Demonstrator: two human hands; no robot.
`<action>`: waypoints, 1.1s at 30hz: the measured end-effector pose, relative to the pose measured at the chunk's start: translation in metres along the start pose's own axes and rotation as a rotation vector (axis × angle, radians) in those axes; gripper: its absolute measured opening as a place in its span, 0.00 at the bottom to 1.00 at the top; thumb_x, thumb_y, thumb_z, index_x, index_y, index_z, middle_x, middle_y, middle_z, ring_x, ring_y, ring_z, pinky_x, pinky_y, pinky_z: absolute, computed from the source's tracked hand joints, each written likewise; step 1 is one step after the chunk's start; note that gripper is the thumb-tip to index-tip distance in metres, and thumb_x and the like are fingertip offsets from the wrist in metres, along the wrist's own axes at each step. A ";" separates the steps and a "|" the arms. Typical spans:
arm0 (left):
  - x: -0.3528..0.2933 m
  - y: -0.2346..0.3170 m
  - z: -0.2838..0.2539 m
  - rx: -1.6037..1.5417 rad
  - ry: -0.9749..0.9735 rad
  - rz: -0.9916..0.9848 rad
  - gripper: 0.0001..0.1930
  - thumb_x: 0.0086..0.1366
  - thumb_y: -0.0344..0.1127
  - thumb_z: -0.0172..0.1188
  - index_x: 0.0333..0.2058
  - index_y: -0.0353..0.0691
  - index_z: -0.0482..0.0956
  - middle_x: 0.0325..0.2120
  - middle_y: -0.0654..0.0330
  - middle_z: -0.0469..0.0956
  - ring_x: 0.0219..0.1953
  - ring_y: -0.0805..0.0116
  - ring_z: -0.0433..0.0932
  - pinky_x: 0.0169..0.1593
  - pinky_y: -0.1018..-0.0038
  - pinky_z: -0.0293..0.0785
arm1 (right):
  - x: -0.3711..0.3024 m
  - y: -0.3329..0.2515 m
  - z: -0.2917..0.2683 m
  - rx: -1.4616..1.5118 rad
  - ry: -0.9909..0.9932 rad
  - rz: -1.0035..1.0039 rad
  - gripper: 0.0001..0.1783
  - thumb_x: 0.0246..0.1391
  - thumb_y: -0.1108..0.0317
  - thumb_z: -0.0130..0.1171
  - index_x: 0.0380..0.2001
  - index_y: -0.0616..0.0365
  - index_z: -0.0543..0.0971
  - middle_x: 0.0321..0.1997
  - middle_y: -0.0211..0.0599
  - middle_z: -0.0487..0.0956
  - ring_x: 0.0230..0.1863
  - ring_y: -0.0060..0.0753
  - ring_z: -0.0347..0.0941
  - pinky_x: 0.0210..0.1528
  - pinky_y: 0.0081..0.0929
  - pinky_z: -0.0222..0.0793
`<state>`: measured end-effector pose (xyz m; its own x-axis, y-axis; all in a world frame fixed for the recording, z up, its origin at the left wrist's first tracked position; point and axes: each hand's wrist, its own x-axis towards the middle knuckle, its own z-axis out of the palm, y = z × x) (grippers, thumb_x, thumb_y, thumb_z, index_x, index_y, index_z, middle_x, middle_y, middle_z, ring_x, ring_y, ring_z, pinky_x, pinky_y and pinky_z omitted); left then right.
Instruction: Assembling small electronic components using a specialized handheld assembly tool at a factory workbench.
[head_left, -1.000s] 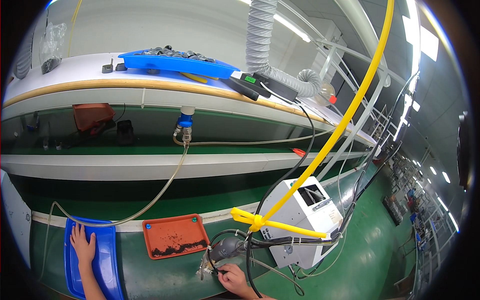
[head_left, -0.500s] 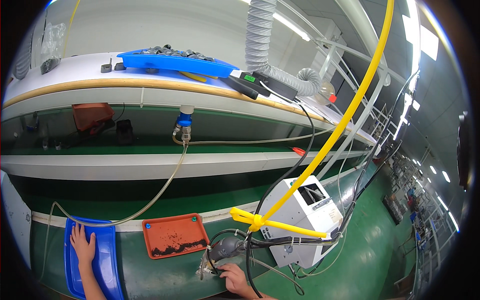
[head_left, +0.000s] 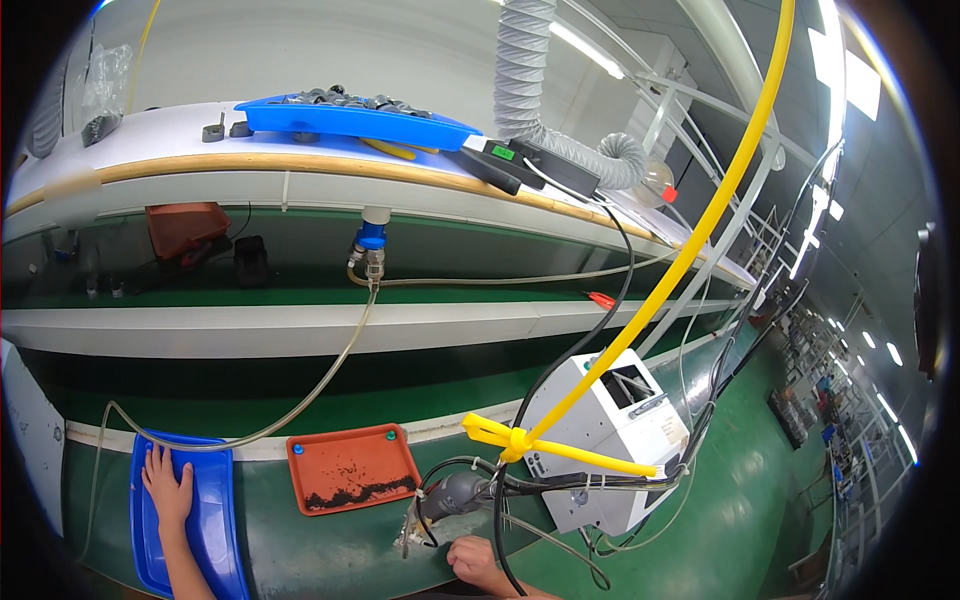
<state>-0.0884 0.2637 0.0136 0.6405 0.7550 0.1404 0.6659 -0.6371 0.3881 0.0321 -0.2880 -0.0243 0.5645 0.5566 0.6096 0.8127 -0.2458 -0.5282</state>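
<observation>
My left hand (head_left: 166,488) lies in the blue tray (head_left: 218,515) at the left of the green bench (head_left: 310,560). Its fingers are extended, slightly spread, and close on nothing. I judge the tray to be moulded plastic: light, fairly stiff, smooth enough to slip. The best hold is the rim, at both long sides.

Next to the right is a red tray (head_left: 335,465) with loose dark grit (head_left: 365,493) along its near side. I judge it light also; hold it level by opposite rims, as tilting could spill the grit.

Further right, the grey tool (head_left: 462,493) lies on the bench, with metal fittings at its left end. I judge it rigid and the heaviest of the three. Take hold around the thick grey body; the fittings and the thin black cable (head_left: 434,537) look easier to damage.

My right hand (head_left: 476,562) is just beside the tool, apart from it, fingers curled. I cannot tell whether they enclose anything.
</observation>
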 end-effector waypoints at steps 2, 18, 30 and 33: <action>0.001 -0.002 0.002 0.002 0.001 0.001 0.33 0.68 0.44 0.59 0.68 0.36 0.66 0.74 0.51 0.57 0.76 0.48 0.50 0.76 0.49 0.39 | -0.001 0.001 0.001 -0.001 -0.007 0.017 0.06 0.34 0.79 0.54 0.19 0.54 0.75 0.22 0.35 0.76 0.22 0.42 0.74 0.25 0.39 0.71; -0.009 -0.024 0.004 0.012 0.066 0.024 0.32 0.67 0.46 0.59 0.66 0.36 0.69 0.71 0.48 0.61 0.74 0.45 0.55 0.75 0.49 0.44 | 0.007 -0.002 0.008 -0.005 0.008 0.042 0.09 0.35 0.81 0.54 0.22 0.55 0.78 0.24 0.37 0.79 0.26 0.45 0.78 0.29 0.40 0.75; -0.005 -0.019 0.008 0.019 0.114 0.062 0.36 0.66 0.58 0.57 0.67 0.41 0.70 0.71 0.47 0.61 0.75 0.47 0.54 0.75 0.45 0.43 | 0.013 -0.020 0.004 -0.030 0.068 0.134 0.08 0.35 0.85 0.49 0.18 0.63 0.75 0.20 0.44 0.77 0.22 0.46 0.76 0.27 0.34 0.71; -0.007 -0.016 0.005 0.014 0.088 0.048 0.37 0.67 0.59 0.56 0.67 0.41 0.69 0.72 0.48 0.59 0.76 0.47 0.52 0.75 0.46 0.41 | 0.015 -0.021 0.005 -0.046 0.089 0.109 0.07 0.35 0.85 0.49 0.18 0.63 0.75 0.20 0.44 0.76 0.22 0.46 0.76 0.27 0.34 0.71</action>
<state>-0.1020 0.2681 0.0021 0.6358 0.7341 0.2384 0.6413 -0.6743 0.3662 0.0225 -0.2709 -0.0067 0.6585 0.4523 0.6015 0.7507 -0.3383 -0.5674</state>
